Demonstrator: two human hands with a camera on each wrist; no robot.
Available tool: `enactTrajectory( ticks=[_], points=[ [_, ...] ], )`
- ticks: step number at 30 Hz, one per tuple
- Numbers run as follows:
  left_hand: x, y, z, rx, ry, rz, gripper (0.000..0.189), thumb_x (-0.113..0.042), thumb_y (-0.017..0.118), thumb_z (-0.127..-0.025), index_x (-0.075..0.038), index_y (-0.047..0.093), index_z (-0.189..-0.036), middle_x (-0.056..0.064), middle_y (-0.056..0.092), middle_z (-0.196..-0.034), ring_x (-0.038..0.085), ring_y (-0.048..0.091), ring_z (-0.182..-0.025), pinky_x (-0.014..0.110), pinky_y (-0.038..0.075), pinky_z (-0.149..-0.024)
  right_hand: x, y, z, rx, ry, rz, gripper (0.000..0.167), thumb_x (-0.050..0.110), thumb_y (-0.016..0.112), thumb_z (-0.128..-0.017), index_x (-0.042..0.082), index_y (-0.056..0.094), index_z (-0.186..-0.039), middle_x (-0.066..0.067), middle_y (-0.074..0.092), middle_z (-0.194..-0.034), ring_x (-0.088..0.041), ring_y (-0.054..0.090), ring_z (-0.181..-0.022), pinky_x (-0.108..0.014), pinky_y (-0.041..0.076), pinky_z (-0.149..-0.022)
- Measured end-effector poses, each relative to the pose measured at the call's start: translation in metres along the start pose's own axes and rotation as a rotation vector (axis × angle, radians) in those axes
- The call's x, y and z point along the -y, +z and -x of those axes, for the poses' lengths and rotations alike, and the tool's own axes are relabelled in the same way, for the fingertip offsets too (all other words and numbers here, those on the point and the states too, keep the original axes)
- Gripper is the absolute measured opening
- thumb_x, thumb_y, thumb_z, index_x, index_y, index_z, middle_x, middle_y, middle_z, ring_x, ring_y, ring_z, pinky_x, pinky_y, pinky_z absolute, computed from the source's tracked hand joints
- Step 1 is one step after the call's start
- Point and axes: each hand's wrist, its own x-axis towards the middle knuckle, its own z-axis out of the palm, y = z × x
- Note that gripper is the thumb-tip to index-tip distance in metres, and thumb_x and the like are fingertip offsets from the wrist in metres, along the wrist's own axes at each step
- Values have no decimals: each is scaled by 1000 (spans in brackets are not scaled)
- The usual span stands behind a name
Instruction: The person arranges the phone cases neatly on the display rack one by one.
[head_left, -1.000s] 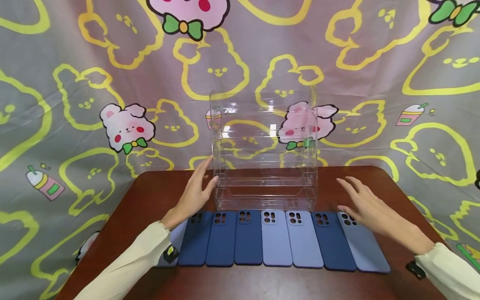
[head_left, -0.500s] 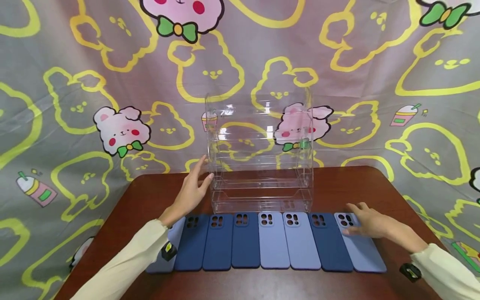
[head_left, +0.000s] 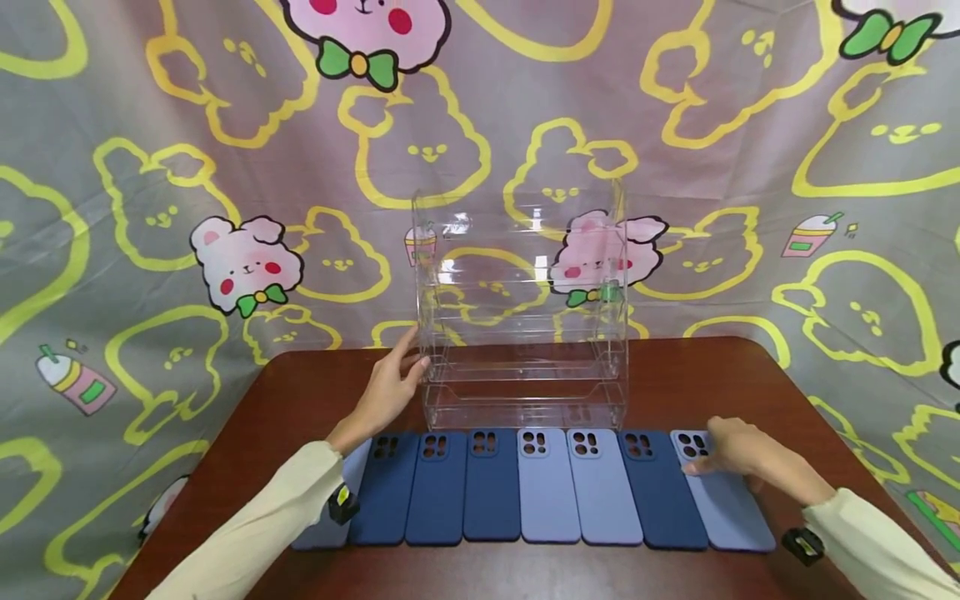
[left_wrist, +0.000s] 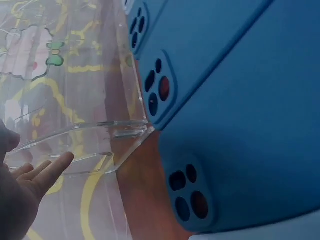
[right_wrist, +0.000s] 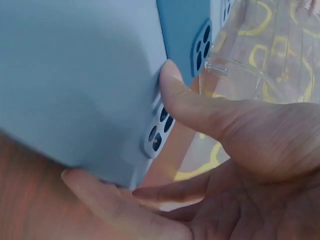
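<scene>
At the right end of a row of phone cases lies a light blue phone case. My right hand grips it near the camera cutouts, thumb on the left edge and fingers at the right edge. A tall clear acrylic rack with several tiers stands behind the row. My left hand is at the rack's left side, its fingers extended and fingertips right at the side wall. In the left wrist view, dark blue phone cases lie beside the rack's lower front corner.
Several more cases lie side by side, among them a dark blue case and a light blue case. All rest on the brown table. A patterned curtain hangs close behind the table and along its sides.
My right hand has come down from above the right end of the row and taken hold of the rightmost phone case. The left hand has stayed at the rack's side.
</scene>
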Motion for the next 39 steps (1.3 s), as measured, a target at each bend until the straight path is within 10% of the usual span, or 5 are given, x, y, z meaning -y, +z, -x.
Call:
enactTrajectory(
  ticks=[10,19,25,39],
  points=[
    [-9,-1,0,-6,-29,18,68,-13,59,-109,-6,25,-167,26,35,-165,45,53,-139,52,60,-100,-12,-9,-16,107,94,-168,106,35,93,-81,-33,27,-129,-42,51,-112,-45,65,-95,-50,67,-69],
    [-13,-5,-14,-60,-43,10,65,1,55,-105,-2,29,-165,26,42,-160,46,55,-136,49,61,-100,-43,-16,-12,97,-109,-369,35,13,83,-92,-4,54,-84,-6,53,-78,-17,61,-74,-42,68,-63],
    [-8,-2,-14,-92,-53,51,62,-5,58,-106,-4,34,-164,25,49,-156,44,67,-121,24,61,-71,-57,-27,-11,147,-137,-474,25,12,74,-99,-4,56,-94,-4,55,-75,-19,62,-72,-43,68,-66],
    [-10,0,-13,-105,-35,87,58,-3,59,-106,-2,38,-160,28,47,-156,45,75,-98,35,68,-68,-67,-43,-9,52,-178,-621,46,18,73,-101,-20,54,-120,-10,73,-91,-27,75,-82,-46,69,-70]
  ],
)
